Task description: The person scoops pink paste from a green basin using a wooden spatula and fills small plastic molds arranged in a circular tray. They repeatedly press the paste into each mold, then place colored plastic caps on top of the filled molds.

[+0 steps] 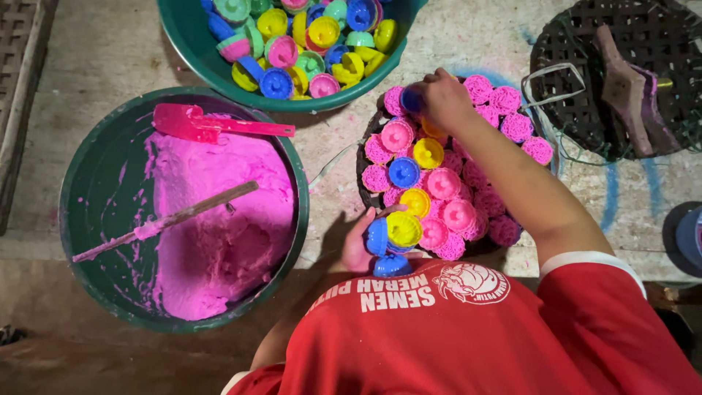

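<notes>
My right hand (442, 99) reaches to the far side of a dark round tray (363, 179) and grips a small blue plastic mould (411, 100) among pink moulded cakes (504, 99). Pink, yellow and blue moulds (404, 172) sit upside down across the tray. My left hand (358, 245) is close to my red shirt and holds a small stack of moulds, blue with a yellow one (404, 228) on top. Its fingers are partly hidden behind the stack.
A green basin (95, 183) at left holds pink dough, a pink scoop (197, 123) and a wooden stick (168, 219). A second green basin (197, 58) above holds several coloured moulds. A dark woven basket (578, 44) with brown slippers sits at top right.
</notes>
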